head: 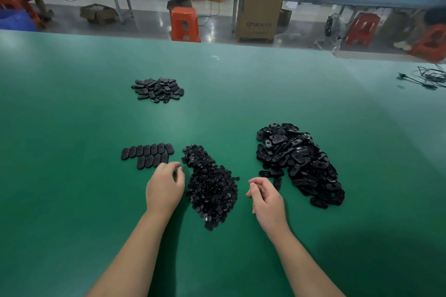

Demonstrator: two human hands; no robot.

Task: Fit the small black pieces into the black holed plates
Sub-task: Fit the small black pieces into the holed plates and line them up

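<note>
Green counter [241, 84], workshop benches and orange stools [185, 24] behind. Small pieces [212, 183] heaped between both loosely curled hands, left hand [165, 187] and right hand [266, 198] holding nothing; plates [299, 161] piled right.

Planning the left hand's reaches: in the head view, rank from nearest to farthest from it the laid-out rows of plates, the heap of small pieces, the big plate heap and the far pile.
From the left hand:
1-2. Laid-out rows, just ahead-left, and small pieces heap, alongside right: too close to call.
3. Big plate heap, far right.
4. Far pile, well ahead.

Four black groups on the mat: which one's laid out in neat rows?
The rows of plates just beyond the left hand; the other three are loose heaps.
</note>
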